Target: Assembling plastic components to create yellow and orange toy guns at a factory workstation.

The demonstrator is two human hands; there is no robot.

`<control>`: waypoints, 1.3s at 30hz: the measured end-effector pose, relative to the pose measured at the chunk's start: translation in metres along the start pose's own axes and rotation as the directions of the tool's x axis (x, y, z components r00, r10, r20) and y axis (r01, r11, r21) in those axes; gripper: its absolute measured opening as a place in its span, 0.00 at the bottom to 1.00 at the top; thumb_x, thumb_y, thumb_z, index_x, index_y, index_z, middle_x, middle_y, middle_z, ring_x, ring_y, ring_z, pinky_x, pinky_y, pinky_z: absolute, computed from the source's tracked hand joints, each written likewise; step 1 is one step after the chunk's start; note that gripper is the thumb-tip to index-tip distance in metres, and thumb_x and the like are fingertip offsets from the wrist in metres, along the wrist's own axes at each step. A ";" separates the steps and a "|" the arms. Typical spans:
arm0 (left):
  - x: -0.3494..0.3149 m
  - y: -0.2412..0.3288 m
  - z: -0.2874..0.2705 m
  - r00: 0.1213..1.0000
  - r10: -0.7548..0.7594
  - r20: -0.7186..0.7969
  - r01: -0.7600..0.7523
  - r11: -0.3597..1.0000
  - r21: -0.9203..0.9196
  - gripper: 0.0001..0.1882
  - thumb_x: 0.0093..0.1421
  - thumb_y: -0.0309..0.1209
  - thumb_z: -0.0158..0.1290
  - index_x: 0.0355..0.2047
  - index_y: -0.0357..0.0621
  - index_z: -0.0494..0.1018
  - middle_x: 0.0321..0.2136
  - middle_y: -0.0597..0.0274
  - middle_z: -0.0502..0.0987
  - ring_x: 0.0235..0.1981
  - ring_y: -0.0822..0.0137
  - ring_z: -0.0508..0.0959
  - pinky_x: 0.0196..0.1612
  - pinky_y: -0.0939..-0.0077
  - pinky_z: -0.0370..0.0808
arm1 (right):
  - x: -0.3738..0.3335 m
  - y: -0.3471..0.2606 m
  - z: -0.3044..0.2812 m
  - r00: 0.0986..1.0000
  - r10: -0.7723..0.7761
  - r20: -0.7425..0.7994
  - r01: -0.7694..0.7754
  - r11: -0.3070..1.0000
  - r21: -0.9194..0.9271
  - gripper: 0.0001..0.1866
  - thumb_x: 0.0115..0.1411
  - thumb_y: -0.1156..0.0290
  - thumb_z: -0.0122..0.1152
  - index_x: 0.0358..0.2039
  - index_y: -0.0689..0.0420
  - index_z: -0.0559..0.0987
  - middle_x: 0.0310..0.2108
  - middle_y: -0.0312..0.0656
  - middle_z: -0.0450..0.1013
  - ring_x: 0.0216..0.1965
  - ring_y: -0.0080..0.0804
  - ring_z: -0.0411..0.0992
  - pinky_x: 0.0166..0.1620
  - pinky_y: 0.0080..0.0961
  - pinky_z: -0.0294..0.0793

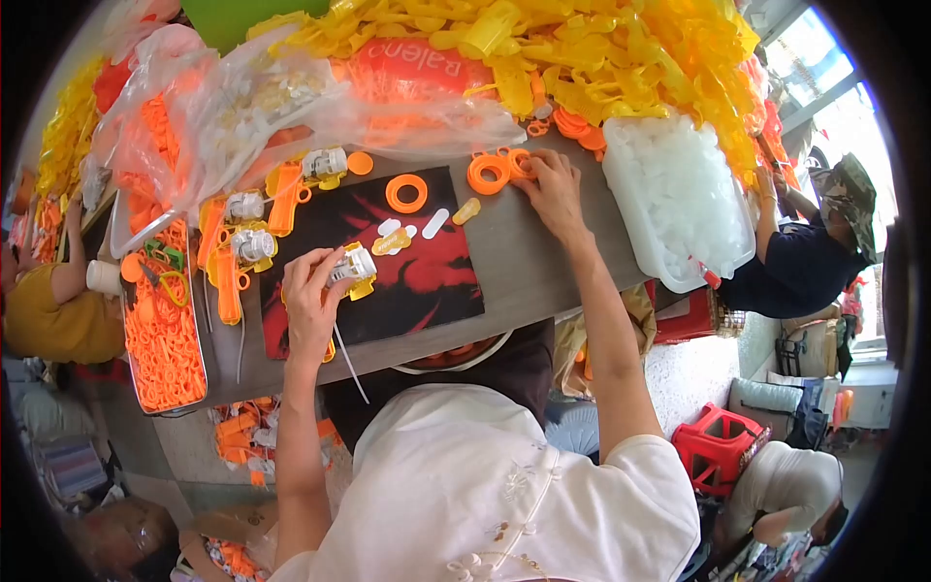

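My left hand point(313, 296) grips a toy part of white plastic point(356, 263) with a yellow base, held over the near left of the dark mat. A thin white stick points down from below it. Across the table, my right hand point(555, 196) has its fingertips closed on an orange ring point(521, 161). Another orange ring point(474, 175) lies beside it, and a third orange ring point(405, 207) rests on the mat. Left of my left hand are several half-built toys with orange handles point(228, 283) and white mechanisms point(254, 244).
Small white and yellow pieces point(393, 238) lie on the red-and-black mat point(427, 296). At right stands a white tub point(713, 209) of whitish pieces; at left, a tray of orange parts point(167, 354). Yellow parts point(601, 53) heap at the back. People work at both sides.
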State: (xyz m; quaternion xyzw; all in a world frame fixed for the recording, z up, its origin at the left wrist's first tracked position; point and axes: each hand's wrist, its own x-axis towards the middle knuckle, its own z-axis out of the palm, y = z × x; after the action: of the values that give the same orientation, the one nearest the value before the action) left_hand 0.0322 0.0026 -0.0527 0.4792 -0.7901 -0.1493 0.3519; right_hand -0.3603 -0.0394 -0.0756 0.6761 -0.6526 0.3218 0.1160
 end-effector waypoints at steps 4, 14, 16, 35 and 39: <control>-0.001 0.002 -0.002 1.000 0.001 -0.002 -0.001 1.000 0.021 0.22 0.52 0.21 0.62 0.49 0.40 0.77 0.46 0.59 0.73 0.48 0.59 0.71 0.52 0.67 0.68 | 0.009 0.025 -0.010 0.982 0.182 0.048 -0.188 0.964 0.185 0.15 0.50 0.68 0.72 0.37 0.60 0.81 0.47 0.45 0.74 0.49 0.47 0.70 0.52 0.39 0.69; 0.003 -0.002 0.000 0.993 0.068 -0.095 -0.061 0.995 0.078 0.19 0.55 0.21 0.59 0.49 0.42 0.78 0.44 0.60 0.76 0.45 0.57 0.74 0.49 0.65 0.71 | 0.024 0.008 0.018 0.977 -0.007 0.213 0.066 0.960 -0.273 0.08 0.56 0.66 0.62 0.33 0.57 0.80 0.33 0.48 0.77 0.40 0.49 0.75 0.46 0.48 0.67; 0.005 0.004 0.000 0.957 -0.088 -0.278 0.026 0.975 -0.220 0.15 0.59 0.22 0.55 0.48 0.42 0.78 0.44 0.57 0.76 0.46 0.57 0.74 0.50 0.66 0.71 | 0.032 0.000 0.008 0.978 -0.013 0.207 0.087 0.931 -0.353 0.08 0.58 0.66 0.59 0.30 0.56 0.81 0.32 0.45 0.78 0.40 0.45 0.75 0.45 0.48 0.66; -0.021 0.002 -0.020 0.983 -0.112 -0.146 0.136 0.977 0.166 0.09 0.52 0.29 0.63 0.32 0.47 0.75 0.45 0.59 0.72 0.49 0.54 0.70 0.52 0.58 0.66 | -0.074 -0.175 -0.038 0.923 -0.286 0.258 0.166 0.899 0.405 0.13 0.54 0.76 0.65 0.42 0.56 0.81 0.39 0.39 0.74 0.47 0.38 0.69 0.53 0.39 0.63; -0.026 -0.007 -0.007 0.979 -0.023 -0.204 0.058 0.984 0.168 0.13 0.58 0.27 0.59 0.43 0.41 0.71 0.44 0.55 0.72 0.51 0.52 0.70 0.54 0.59 0.67 | -0.080 -0.167 -0.031 0.805 -0.526 0.275 0.432 0.837 0.336 0.20 0.51 0.76 0.67 0.47 0.55 0.81 0.44 0.37 0.75 0.46 0.37 0.70 0.52 0.39 0.64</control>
State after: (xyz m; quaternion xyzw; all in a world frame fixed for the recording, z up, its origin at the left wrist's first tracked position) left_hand 0.0496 0.0218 -0.0622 0.5368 -0.7503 -0.0381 0.3841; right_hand -0.2043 0.0637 -0.0545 0.8756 -0.4216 0.2353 -0.0147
